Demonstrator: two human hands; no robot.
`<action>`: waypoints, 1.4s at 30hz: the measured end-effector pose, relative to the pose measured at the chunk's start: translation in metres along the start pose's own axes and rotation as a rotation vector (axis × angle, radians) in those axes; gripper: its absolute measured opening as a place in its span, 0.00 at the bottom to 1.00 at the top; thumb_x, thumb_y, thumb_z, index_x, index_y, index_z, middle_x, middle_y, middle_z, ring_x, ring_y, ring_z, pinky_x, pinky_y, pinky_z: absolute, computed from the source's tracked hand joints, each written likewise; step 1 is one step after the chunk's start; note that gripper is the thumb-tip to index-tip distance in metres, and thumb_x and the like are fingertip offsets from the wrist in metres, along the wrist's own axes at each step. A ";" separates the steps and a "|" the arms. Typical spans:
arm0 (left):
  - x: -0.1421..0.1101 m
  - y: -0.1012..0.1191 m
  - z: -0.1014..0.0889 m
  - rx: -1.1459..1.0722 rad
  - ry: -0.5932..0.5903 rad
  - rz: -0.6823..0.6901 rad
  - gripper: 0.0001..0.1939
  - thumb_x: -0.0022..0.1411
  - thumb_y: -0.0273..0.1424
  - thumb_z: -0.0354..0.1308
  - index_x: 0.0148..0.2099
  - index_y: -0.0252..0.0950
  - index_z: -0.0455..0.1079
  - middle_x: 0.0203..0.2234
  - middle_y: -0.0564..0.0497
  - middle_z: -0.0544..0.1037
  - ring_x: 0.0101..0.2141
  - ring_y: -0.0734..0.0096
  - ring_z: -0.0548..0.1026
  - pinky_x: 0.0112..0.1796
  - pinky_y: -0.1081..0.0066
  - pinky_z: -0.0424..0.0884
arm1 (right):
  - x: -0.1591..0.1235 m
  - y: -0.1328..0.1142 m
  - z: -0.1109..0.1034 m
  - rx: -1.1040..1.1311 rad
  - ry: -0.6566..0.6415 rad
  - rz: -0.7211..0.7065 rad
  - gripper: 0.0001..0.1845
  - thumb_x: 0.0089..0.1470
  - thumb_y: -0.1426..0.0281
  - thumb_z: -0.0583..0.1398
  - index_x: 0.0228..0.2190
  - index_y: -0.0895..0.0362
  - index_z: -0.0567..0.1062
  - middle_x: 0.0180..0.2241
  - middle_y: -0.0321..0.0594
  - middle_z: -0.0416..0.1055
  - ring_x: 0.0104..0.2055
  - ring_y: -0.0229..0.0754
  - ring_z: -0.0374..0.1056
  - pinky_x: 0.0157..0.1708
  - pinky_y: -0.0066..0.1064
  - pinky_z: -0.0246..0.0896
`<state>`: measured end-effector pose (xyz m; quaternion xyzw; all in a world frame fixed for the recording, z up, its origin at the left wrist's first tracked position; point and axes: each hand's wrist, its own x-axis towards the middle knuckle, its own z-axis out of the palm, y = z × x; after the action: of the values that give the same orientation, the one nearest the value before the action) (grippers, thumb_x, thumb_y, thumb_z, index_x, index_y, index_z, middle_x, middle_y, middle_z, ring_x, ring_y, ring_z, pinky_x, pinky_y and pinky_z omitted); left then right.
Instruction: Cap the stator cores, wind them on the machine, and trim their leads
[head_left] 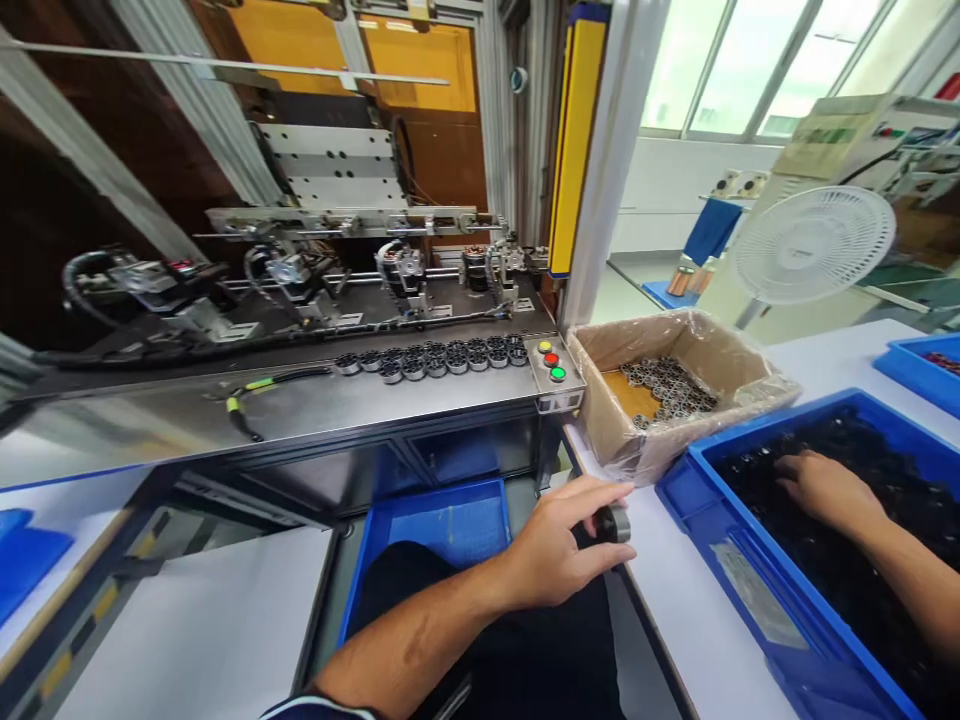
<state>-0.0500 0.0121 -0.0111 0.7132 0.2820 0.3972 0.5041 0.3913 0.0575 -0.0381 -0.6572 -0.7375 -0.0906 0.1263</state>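
Observation:
My left hand (pixel 562 545) is closed around a short round part (pixel 616 524) with a grey metal rim and a dark inside, held between thumb and fingers above the table's near edge. At the right, my right hand (pixel 829 490) reaches into a blue bin (pixel 739 520) full of small black plastic parts (pixel 885 465). Its fingers curl down among them, and the fingertips are hidden, so what they pinch cannot be made out. Behind my left hand, a plastic-lined cardboard box (pixel 615 425) contains many metal ring parts (pixel 675 388).
Several round black-and-metal parts (pixel 450 357) stand in rows on the machine's metal ledge (pixel 360 405). Beside them is a button panel (pixel 553 370). Fixtures (pixel 405 275) line the machine bed. A yellow post (pixel 577 140) rises at its right. Below lies a blue tray (pixel 450 520); a white fan (pixel 814 245) stands behind.

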 end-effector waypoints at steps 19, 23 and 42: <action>-0.011 0.009 0.011 -0.588 -0.023 -0.160 0.37 0.46 0.38 0.75 0.57 0.32 0.73 0.43 0.41 0.81 0.41 0.65 0.78 0.47 0.65 0.73 | -0.037 -0.256 -0.077 0.661 0.253 -0.544 0.17 0.58 0.81 0.59 0.48 0.58 0.72 0.42 0.45 0.70 0.46 0.41 0.69 0.42 0.31 0.68; -0.012 0.009 0.011 -0.530 0.008 -0.104 0.34 0.47 0.37 0.74 0.56 0.32 0.74 0.42 0.41 0.81 0.40 0.64 0.79 0.46 0.65 0.75 | -0.039 -0.254 -0.080 0.636 0.278 -0.586 0.19 0.57 0.85 0.58 0.49 0.60 0.72 0.42 0.46 0.68 0.46 0.41 0.68 0.43 0.31 0.66; -0.010 0.007 0.009 -0.683 -0.042 -0.141 0.31 0.48 0.30 0.74 0.55 0.31 0.74 0.41 0.42 0.82 0.40 0.67 0.81 0.50 0.64 0.75 | -0.039 -0.246 -0.071 0.431 0.323 -0.731 0.26 0.56 0.79 0.63 0.55 0.65 0.68 0.45 0.52 0.70 0.49 0.48 0.68 0.46 0.41 0.68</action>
<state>-0.0473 -0.0031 -0.0092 0.4900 0.1710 0.4179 0.7457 0.1564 -0.0298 0.0255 -0.2897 -0.8940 -0.0752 0.3335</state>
